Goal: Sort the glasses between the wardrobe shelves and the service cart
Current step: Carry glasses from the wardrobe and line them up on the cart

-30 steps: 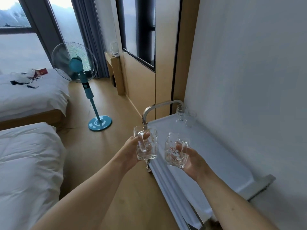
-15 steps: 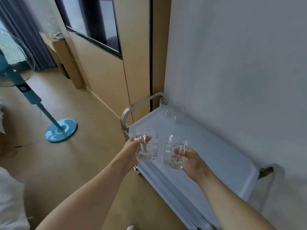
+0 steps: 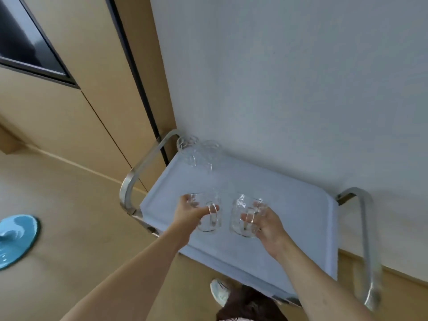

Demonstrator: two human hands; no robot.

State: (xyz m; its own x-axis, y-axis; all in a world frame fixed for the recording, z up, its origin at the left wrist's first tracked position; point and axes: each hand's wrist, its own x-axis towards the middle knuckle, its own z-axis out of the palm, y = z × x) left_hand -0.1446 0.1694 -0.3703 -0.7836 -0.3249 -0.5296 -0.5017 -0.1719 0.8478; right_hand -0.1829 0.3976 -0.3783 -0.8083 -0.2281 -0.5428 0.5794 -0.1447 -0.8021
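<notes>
Holding two clear glass mugs with handles over the pale-blue top tray of the steel-framed service cart (image 3: 301, 228), against the white wall. Left hand (image 3: 188, 213) wrapped closed around the left mug (image 3: 209, 216), thumb across its handle; right hand (image 3: 268, 224) gripping the right mug (image 3: 243, 218), fingers through the handle. Two more clear tumblers (image 3: 196, 151) standing close together at the tray's far corner, well apart from the held pair. Round teal fan base (image 3: 16, 239) on the wooden floor at left.

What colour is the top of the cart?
Pale blue-grey, plain. The cart top shows best in the head view.
</notes>
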